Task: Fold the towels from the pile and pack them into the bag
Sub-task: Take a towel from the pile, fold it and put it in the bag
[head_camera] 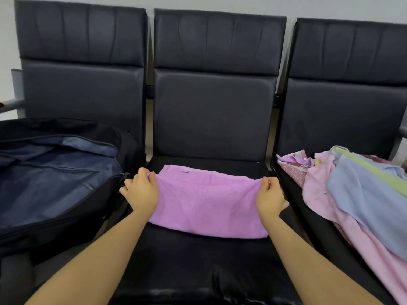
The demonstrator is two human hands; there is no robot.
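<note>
Black seat (204,271); purple towel (207,208) lengthwise left-right.

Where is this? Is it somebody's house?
Probably not a house. It looks like a waiting room: three black padded seats joined in a row against a plain wall. An open bag and a towel pile sit on the outer seats.

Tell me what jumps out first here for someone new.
The purple towel on the middle seat, its corners pinched by the left hand and right hand. Left seat: an open dark bag. Right seat: a pile of pastel towels.
</note>
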